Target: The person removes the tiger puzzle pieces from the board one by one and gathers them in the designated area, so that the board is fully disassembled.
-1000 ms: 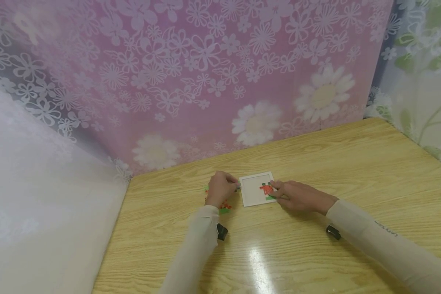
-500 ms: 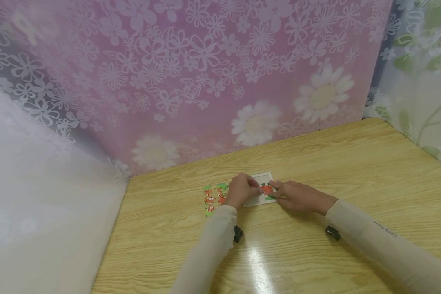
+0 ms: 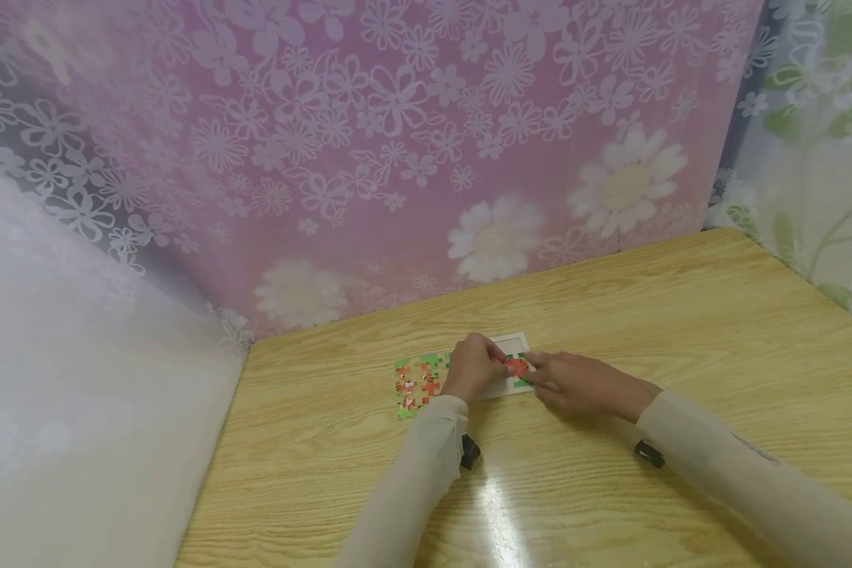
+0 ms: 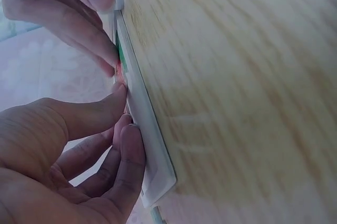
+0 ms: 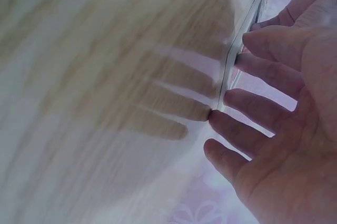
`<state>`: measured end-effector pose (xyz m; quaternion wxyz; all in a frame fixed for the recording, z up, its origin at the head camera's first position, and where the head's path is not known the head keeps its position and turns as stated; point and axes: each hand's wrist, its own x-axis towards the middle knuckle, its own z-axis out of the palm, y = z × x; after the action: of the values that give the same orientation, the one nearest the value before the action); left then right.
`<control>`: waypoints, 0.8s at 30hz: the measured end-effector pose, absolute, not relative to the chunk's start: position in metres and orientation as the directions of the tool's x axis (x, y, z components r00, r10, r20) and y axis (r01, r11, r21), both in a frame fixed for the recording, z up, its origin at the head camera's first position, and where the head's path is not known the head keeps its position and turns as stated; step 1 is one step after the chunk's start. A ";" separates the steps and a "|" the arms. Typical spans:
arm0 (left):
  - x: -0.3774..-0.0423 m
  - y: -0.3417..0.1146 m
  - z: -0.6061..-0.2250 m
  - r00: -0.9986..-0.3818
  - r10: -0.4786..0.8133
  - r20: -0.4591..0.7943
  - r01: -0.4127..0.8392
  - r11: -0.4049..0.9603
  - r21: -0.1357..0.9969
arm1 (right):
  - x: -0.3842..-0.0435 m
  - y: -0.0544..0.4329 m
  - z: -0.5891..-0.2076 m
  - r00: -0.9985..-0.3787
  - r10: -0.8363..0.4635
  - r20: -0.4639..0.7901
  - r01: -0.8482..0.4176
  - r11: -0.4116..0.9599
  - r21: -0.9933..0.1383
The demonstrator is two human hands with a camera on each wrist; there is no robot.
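Note:
A shallow white puzzle tray [image 3: 515, 341] lies on the table, partly covered by both hands in the head view. Inside its right part sit joined red and green puzzle pieces [image 3: 517, 368]. My left hand [image 3: 472, 366] is over the tray, thumb and fingertips pinching a small puzzle piece, mostly hidden, beside those pieces. In the left wrist view, the thumb [image 4: 120, 101] meets the tray near a red patch. From the right, my right hand [image 3: 584, 383] rests its extended fingers on the tray's edge and the pieces; the right wrist view shows those fingers [image 5: 253, 105] spread along the rim.
Left of the tray lies a group of orange and green puzzle pieces [image 3: 413, 383] with an animal picture, partly behind the left hand. The wood-grain table [image 3: 312, 442] meets a pink flowered backdrop [image 3: 397, 197] at its far edge.
My left hand has moved right from the puzzle pieces at the left to over the tray, uncovering more of that group. My right hand stays nearly still at the tray's right edge.

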<state>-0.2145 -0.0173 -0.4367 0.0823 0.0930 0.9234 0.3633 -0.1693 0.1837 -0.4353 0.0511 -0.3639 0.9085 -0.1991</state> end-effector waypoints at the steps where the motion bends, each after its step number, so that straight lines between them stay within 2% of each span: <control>1: -0.214 -0.017 -0.437 -0.969 0.231 -0.084 0.111 0.717 0.688 | -0.168 0.184 -0.435 -0.728 -0.683 0.057 -0.647 0.658 -0.386; 13: -0.213 -0.016 -0.439 -0.974 0.203 -0.104 0.076 0.718 0.692 | -0.166 0.185 -0.442 -0.736 -0.676 0.043 -0.647 0.682 -0.340; 24: -0.213 -0.017 -0.439 -0.970 0.227 -0.087 0.104 0.711 0.695 | -0.165 0.186 -0.440 -0.741 -0.669 0.049 -0.644 0.690 -0.330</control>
<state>-0.2130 -0.0168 -0.4387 0.0830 0.0898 0.9213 0.3691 -0.1647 0.1864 -0.4402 0.0378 -0.3576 0.9184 -0.1650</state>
